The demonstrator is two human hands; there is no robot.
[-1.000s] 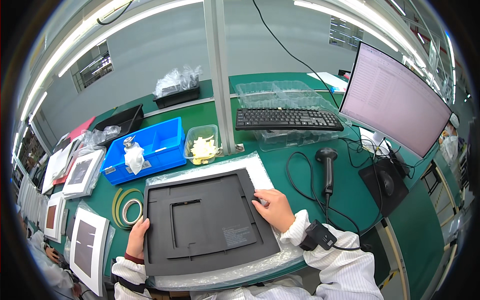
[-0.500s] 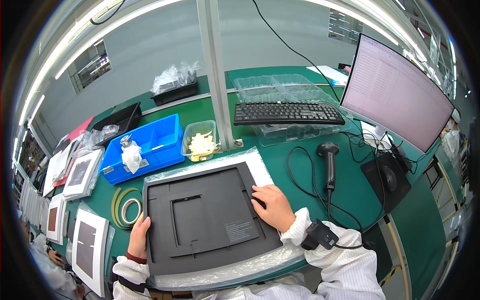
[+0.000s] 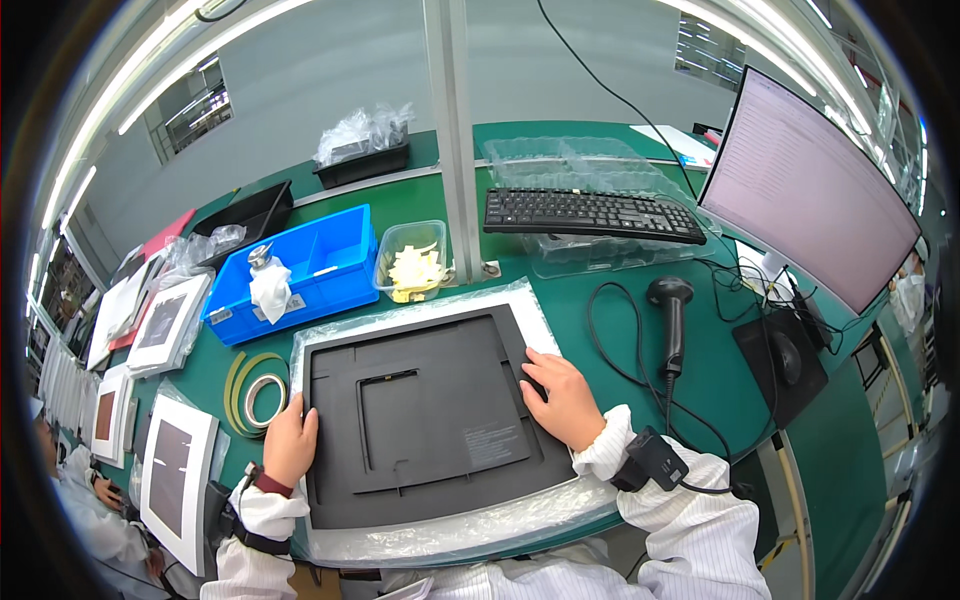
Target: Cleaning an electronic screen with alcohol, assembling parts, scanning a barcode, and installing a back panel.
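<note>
A black, nearly square panel point(image 3: 420, 420) lies on a white sheet with clear plastic wrapping point(image 3: 470, 515), with a raised section and small print facing up. My left hand point(image 3: 290, 440) grips the panel's left edge, the thumb along its side and the other fingers partly hidden. At the opposite edge, my right hand point(image 3: 562, 400) has its fingers bent over the rim. Beside my left hand are a roll of tape point(image 3: 265, 400) and olive-green rings point(image 3: 236, 385).
Behind the panel stand a blue divided bin point(image 3: 300, 285) and a clear tub point(image 3: 412, 262) of yellow pieces. A corded scanner point(image 3: 672, 325), keyboard point(image 3: 590, 213), monitor point(image 3: 810, 190) and mouse point(image 3: 786, 358) occupy the right. Framed prints point(image 3: 178, 480) lie left; a co-worker's hand point(image 3: 108, 492) shows beyond.
The panel has turned slightly and now sits squarer on the white sheet. Both hands have stayed at its sides, the left higher along its edge. The view has shifted a little.
</note>
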